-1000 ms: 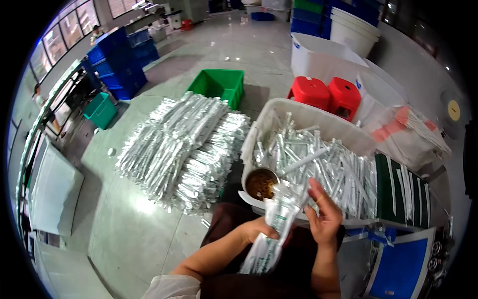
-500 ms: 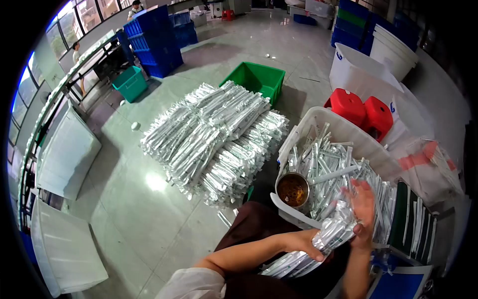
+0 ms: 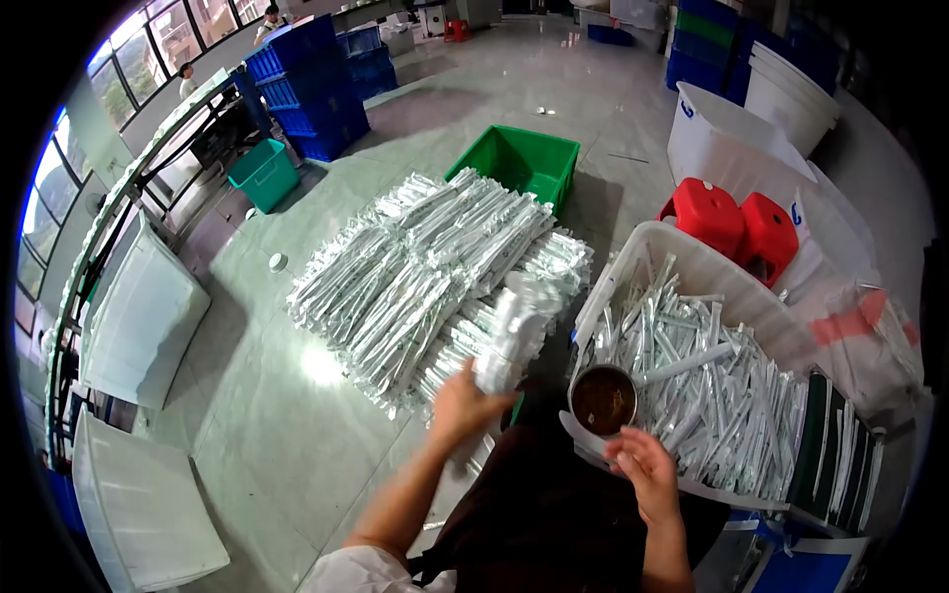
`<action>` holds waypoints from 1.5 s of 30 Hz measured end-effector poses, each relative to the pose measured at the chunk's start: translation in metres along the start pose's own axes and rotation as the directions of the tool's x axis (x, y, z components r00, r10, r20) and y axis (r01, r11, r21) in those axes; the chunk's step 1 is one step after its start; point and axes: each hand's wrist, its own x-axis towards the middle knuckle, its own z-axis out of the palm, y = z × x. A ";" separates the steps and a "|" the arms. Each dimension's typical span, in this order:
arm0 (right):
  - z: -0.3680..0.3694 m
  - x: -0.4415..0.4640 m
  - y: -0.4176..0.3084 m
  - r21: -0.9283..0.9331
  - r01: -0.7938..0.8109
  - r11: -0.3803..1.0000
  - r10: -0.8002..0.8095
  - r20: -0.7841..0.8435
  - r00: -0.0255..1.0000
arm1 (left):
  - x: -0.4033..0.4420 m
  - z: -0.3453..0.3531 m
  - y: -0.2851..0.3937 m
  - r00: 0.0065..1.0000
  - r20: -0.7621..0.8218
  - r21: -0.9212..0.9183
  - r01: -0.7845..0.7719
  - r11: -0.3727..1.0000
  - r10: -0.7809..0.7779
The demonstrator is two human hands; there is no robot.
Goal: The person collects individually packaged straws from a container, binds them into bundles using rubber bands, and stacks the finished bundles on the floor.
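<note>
My left hand (image 3: pixel 467 407) is closed round a bundle of long, silvery-white wrapped packets (image 3: pixel 514 331), blurred by motion. The bundle is held up over the near edge of a large pile of similar bundles (image 3: pixel 405 267) stacked at floor level. Beside the round metal cup (image 3: pixel 633 395) is my right hand (image 3: pixel 647 474), its fingers loosely bent and apart, with nothing in them. Brownish loops, perhaps rubber bands, lie inside the cup. The cup sits at the near left corner of a white plastic tub (image 3: pixel 633 242) filled with loose wrapped packets (image 3: pixel 727 415).
A green crate (image 3: pixel 568 163) stands behind the pile. Two red stools (image 3: pixel 707 217) are beyond the tub. Blue crates (image 3: pixel 306 89) are stacked at the back left, and white bins (image 3: pixel 148 306) stand along the left. Two people are far off at upper left.
My left hand has carried the bundle from over my lap leftward to the pile. My right hand has let go of the bundle and moved down and left, near the cup.
</note>
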 end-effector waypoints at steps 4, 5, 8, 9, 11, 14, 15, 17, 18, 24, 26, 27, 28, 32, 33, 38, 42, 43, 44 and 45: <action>-0.034 -0.017 0.034 -0.122 -0.050 0.991 0.031 -0.154 0.988 | 0.084 0.006 -0.070 0.944 -0.306 0.450 0.030 0.893 0.123; -0.043 -0.022 0.041 -0.191 -0.063 0.980 0.027 -0.183 0.983 | 0.097 0.018 -0.091 0.921 -0.338 0.539 0.018 0.842 0.197; -0.055 -0.034 0.042 -0.360 -0.054 0.932 -0.041 -0.253 0.967 | 0.122 0.052 -0.136 0.868 -0.398 0.679 0.059 0.732 0.299; -0.067 -0.045 0.053 -0.328 0.008 0.945 -0.102 -0.271 0.957 | 0.127 0.064 -0.136 0.883 -0.360 0.694 0.038 0.719 0.302; -0.070 -0.055 0.043 -0.385 -0.068 0.920 -0.087 -0.371 0.925 | 0.122 0.056 -0.123 0.942 -0.280 0.671 0.055 0.739 0.184; -0.106 -0.054 0.050 -0.557 -0.036 0.829 -0.280 -0.472 0.836 | 0.108 0.042 -0.090 0.979 -0.204 0.660 0.153 0.735 -0.021; -0.118 -0.053 0.052 -0.598 -0.036 0.801 -0.345 -0.510 0.788 | 0.130 0.050 -0.140 0.939 -0.304 0.749 0.131 0.650 0.161; -0.143 -0.055 0.053 -0.702 -0.096 0.706 -0.430 -0.532 0.729 | 0.101 0.049 -0.108 0.882 -0.392 0.728 0.123 0.675 0.262; -0.141 -0.058 0.051 -0.786 -0.130 0.605 -0.526 -0.517 0.676 | 0.091 0.047 -0.102 0.826 -0.386 0.685 -0.042 0.728 0.411; -0.260 -0.008 0.042 -0.769 -0.555 0.317 -0.524 -0.630 0.574 | -0.042 0.089 0.025 0.653 -0.255 0.287 -0.653 0.701 0.713; -0.306 0.012 0.035 -0.696 -0.667 0.265 -0.450 -0.701 0.553 | -0.057 0.112 0.034 0.636 -0.124 0.205 -0.735 0.646 0.762; -0.324 0.018 0.030 -0.606 -0.764 0.223 -0.337 -0.783 0.523 | -0.054 0.121 0.023 0.674 0.012 0.264 -0.714 0.648 0.738; -0.340 0.022 0.029 -0.510 -0.845 0.163 -0.226 -0.853 0.471 | -0.051 0.131 0.014 0.705 0.142 0.322 -0.696 0.642 0.695; -0.391 0.029 0.057 -0.526 -0.783 0.331 -0.034 -0.836 0.547 | -0.040 0.138 0.027 0.721 0.155 0.400 -0.671 0.625 0.675; -0.384 0.033 0.048 -0.500 -0.788 0.359 0.076 -0.826 0.558 | -0.038 0.140 0.026 0.703 0.136 0.415 -0.680 0.604 0.698; -0.324 0.058 0.047 -0.547 -0.808 0.221 -0.165 -0.837 0.521 | -0.038 0.142 0.037 0.700 0.134 0.428 -0.679 0.596 0.701; -0.330 0.067 0.026 -0.474 -0.832 0.290 0.022 -0.865 0.501 | -0.031 0.142 0.024 0.719 0.128 0.403 -0.667 0.627 0.683; -0.327 0.066 0.017 -0.490 -0.828 0.271 0.038 -0.854 0.518 | -0.030 0.142 0.024 0.707 0.111 0.394 -0.677 0.622 0.699; -0.325 0.062 0.007 -0.507 -0.825 0.248 0.058 -0.843 0.535 | -0.031 0.141 0.024 0.698 0.096 0.385 -0.684 0.620 0.710; -0.323 0.058 -0.001 -0.509 -0.822 0.255 0.088 -0.834 0.544 | -0.033 0.139 0.027 0.713 0.105 0.361 -0.677 0.641 0.693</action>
